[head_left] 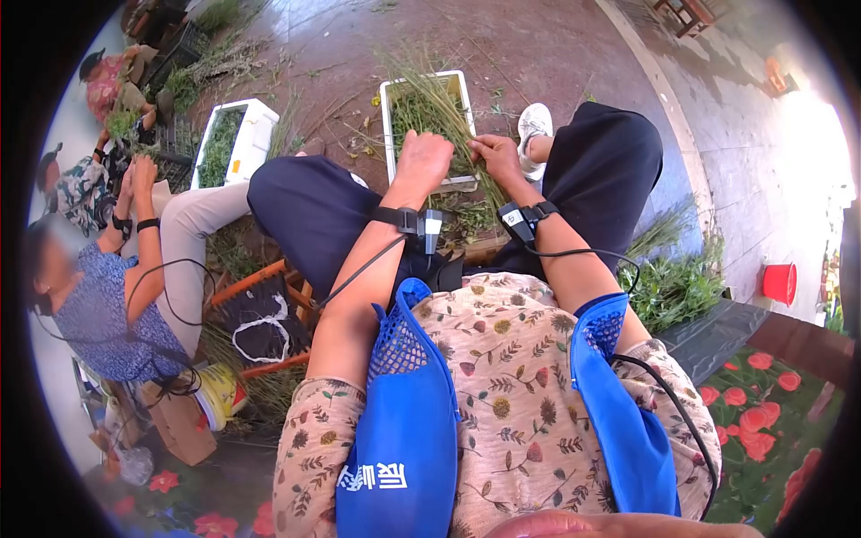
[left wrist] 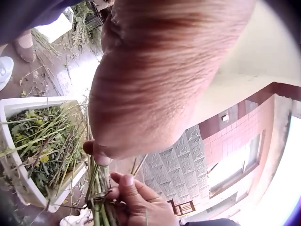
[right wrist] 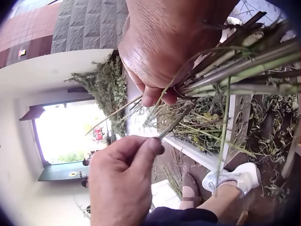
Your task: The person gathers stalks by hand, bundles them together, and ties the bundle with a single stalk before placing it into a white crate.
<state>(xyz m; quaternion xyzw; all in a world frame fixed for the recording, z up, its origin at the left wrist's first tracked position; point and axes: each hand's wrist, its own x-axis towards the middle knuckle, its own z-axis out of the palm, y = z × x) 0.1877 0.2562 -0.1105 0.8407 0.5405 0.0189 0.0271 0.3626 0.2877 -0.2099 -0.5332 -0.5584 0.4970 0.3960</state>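
yard: outdoors, reddish-brown paving, with loose green cuttings scattered on the floor; from my feed the person is seated low with knees apart.
white crate (head_left: 387,134): on the floor just beyond the knees, between them, filled with green stems and a few small yellow flowers.
right hand (head_left: 496,158): over the crate's near end, fingers clamped round a bundle of stalks (right wrist: 244,70).
bundle of stalks: held above the crate's near edge, the stalks lying side by side, thick and pale green where they leave the fist; something thin and dark seems to loop round them at the grip, though i cannot tell what it is.
left hand (head_left: 423,161): just left of the right hand and almost touching it, thumb and forefinger pressed together on a thin stem (right wrist: 175,122).
thin stem: runs from that pinch up to the bundle at the right hand.
white shoe (head_left: 534,124): on the floor at the crate's far right corner.
second crate (head_left: 260,112): white, also holding greens, further left and well apart from the first.
heap of greens (head_left: 673,285): on the floor to the right, beside the right knee.
red bucket (head_left: 779,282): far right, on lighter paving.
others: two more people sit at the left, one near and one far, hands among greens.
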